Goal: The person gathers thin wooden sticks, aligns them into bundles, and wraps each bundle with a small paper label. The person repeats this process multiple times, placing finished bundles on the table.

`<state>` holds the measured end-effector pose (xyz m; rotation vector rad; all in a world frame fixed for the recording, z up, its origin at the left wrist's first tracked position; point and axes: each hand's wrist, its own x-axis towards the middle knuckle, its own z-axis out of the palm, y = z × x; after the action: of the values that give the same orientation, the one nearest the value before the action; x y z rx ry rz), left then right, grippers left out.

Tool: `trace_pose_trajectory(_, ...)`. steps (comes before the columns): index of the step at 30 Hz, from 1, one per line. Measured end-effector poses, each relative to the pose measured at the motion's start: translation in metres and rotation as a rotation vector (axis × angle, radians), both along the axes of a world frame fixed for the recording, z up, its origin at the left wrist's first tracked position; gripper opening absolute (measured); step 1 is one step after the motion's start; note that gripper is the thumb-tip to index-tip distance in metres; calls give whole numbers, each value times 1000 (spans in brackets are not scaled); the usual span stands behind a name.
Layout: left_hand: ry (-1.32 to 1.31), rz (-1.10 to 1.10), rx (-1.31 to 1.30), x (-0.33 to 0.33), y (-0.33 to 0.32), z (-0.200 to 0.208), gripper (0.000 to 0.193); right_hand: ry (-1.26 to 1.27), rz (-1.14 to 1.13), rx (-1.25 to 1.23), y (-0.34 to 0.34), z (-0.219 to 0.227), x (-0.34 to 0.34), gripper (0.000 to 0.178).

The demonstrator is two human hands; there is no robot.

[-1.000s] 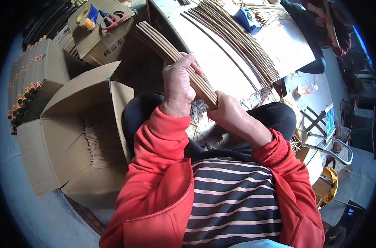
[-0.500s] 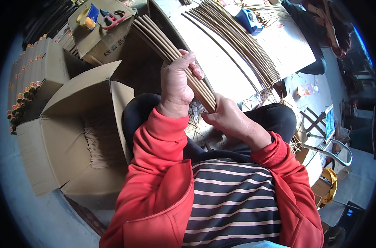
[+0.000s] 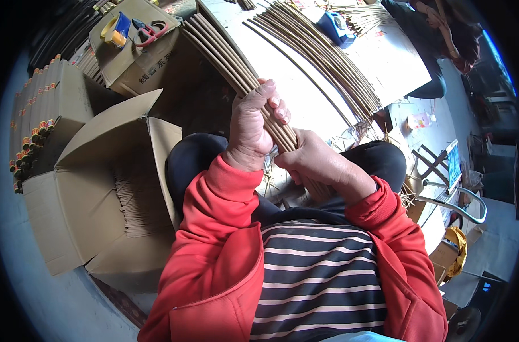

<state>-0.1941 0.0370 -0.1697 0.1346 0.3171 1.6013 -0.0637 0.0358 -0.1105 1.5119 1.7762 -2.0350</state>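
Observation:
A bundle of long brown incense sticks (image 3: 220,56) slants from upper left toward my lap. My left hand (image 3: 249,126) wraps round its middle, thumb across the top. Just below, my right hand (image 3: 319,161) grips the same bundle, and the lower ends show blurred beneath it, above my dark trousers. Beyond my hands, a row of similar sticks (image 3: 328,64) lies on the white table (image 3: 404,74). To the left stands an open cardboard box (image 3: 88,196) with a stack of thin sticks (image 3: 135,199) inside.
Red-handled scissors (image 3: 149,33) and a yellow-and-blue tool (image 3: 115,29) lie on a closed carton (image 3: 139,65). Farther left are stacked bundles (image 3: 34,119). A blue tape dispenser (image 3: 336,28) sits on the table; another person (image 3: 436,34) is at far right, above a folding metal frame (image 3: 450,171).
The bundle has slid down through my hands, so its lower ends now stick out below my right hand. My left hand has shifted slightly right and down.

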Motion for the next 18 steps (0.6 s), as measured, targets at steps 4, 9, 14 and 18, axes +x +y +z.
trace_pose_trajectory(4,60,82,-56,-8,4,15,9,231,134,258,14,-14,16,44)
trace_pose_trajectory(9,-9,54,-63,-28,6,6,27,-332,-15,1232,71,-31,35,32)
trace_pose_trajectory(14,-24,41,-49,-25,6,12,21,-654,94,1301,92,-57,52,15)
trace_pose_trajectory(18,-37,49,-87,-27,5,5,20,-478,75,1259,72,-39,43,14)
